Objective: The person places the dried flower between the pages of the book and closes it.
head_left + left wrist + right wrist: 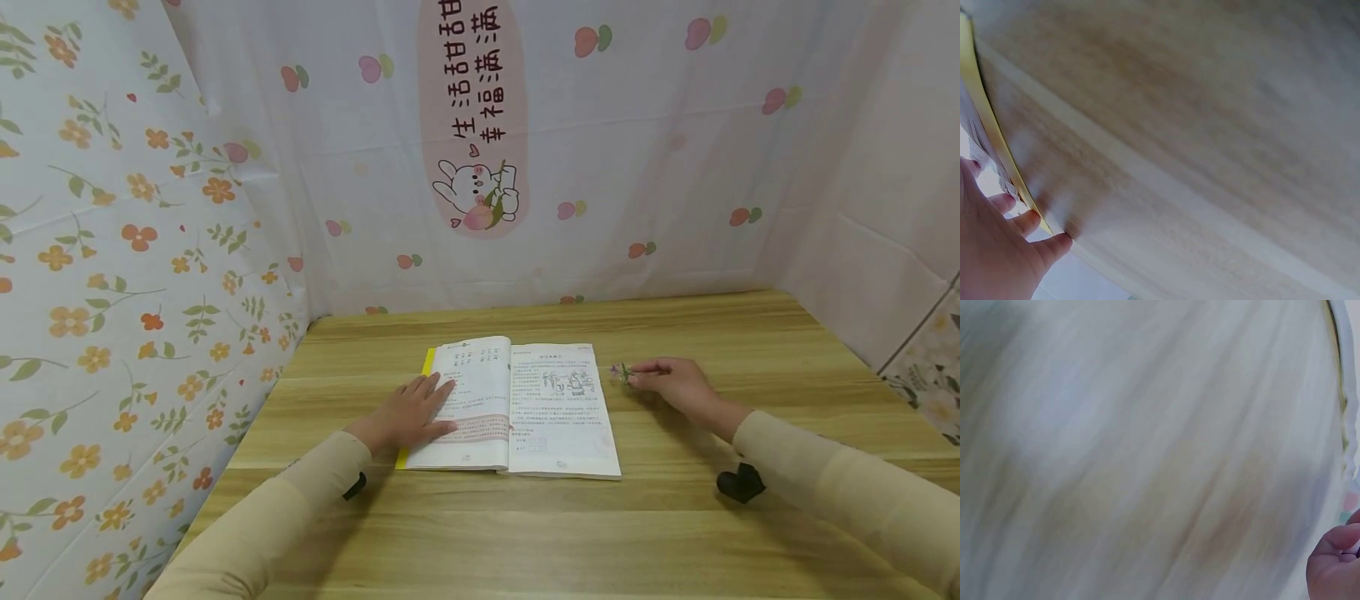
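Observation:
An open book with printed text and a line drawing lies flat on the table, a yellow cover edge showing at its left. My left hand rests on the left page with its fingers spread. In the left wrist view the left hand reaches over the book's yellow edge. Just off the right page's edge, my right hand pinches a small sprig with purple flowers between thumb and fingertips. The right wrist view catches only part of that hand, with curled fingers; the sprig is out of sight there.
The wood-grain table extends around the book on all sides. A white curtain with a rabbit print hangs behind it, and a flowered curtain hangs along the left. Black wrist-camera pieces show beneath the sleeves.

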A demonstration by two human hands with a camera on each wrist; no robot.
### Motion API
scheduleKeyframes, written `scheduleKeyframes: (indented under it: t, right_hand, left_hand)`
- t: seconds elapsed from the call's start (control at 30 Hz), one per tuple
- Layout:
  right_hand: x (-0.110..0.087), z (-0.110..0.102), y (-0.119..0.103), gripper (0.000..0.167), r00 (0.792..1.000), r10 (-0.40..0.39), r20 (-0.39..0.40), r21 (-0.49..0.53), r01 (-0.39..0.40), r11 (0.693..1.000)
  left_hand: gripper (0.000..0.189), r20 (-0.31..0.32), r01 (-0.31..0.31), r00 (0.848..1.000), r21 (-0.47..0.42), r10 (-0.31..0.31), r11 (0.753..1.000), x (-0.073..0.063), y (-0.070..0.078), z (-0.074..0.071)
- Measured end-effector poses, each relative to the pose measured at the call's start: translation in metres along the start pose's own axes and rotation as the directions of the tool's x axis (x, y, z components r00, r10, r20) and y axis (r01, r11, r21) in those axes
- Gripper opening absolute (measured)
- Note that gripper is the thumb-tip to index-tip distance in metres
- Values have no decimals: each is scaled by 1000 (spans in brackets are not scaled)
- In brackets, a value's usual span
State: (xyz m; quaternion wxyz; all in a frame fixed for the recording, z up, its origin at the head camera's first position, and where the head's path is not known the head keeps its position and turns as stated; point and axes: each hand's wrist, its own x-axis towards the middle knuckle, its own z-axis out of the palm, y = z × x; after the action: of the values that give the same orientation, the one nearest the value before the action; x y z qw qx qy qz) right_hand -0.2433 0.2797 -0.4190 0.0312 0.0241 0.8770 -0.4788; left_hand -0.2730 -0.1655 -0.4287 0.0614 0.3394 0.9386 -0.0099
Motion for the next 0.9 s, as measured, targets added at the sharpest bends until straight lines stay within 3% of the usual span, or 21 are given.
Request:
scheduleKeyframes:
  t: [0.2,0.57,0.9]
  right_hand:
    - [5,11,-16,52,994,57,91,92,-65,994]
    - [15,41,-50,43,989,57,136,230,-87,969]
    - [23,74,-68,42,972,74,224,254,-132,958]
  left_hand:
    - [79,31,18,999,19,-18,1000,2,-1,3]
    - [78,23,41,999,21,-42,999,1,1,3]
    - [78,40,33,999,7,-34,999,1,2,-1]
